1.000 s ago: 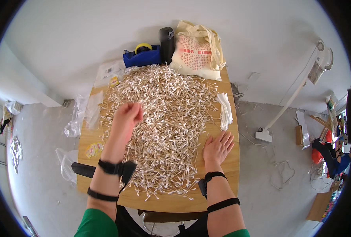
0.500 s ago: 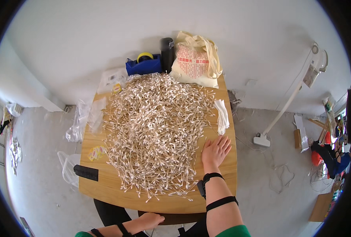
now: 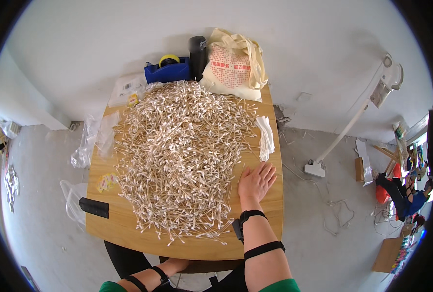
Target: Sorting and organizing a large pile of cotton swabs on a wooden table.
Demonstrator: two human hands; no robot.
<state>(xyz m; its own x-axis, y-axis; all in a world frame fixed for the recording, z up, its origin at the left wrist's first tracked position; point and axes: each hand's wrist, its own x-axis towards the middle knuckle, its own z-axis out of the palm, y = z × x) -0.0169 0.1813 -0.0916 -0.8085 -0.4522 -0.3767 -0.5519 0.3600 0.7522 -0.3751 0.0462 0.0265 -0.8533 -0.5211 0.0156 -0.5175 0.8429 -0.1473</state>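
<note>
A broad heap of cotton swabs (image 3: 177, 151) with white tips and pale sticks spreads over the wooden table (image 3: 270, 219). To its right, my right hand (image 3: 257, 183) lies on the tabletop with fingers stretched out, holding nothing. Just beyond those fingertips is a bundle of white strips (image 3: 264, 137), perhaps folded bags. My left hand (image 3: 178, 264) is low at the table's near edge, over my lap; the tabletop hides its fingers. Black straps circle both my forearms, and a dark device sits at my right wrist.
Along the back stand a blue tape dispenser (image 3: 167, 72), a black bottle (image 3: 197, 58) and a cream tote bag (image 3: 231, 73). Clear plastic bags (image 3: 86, 143), yellow labels (image 3: 107, 182) and a black strip (image 3: 94, 207) lie at left. A white floor-standing appliance (image 3: 343, 126) is at right.
My left hand has moved forward, its fingers passing out of sight at the table's near edge. My right hand stays flat beside the heap. The whole view has shifted slightly.
</note>
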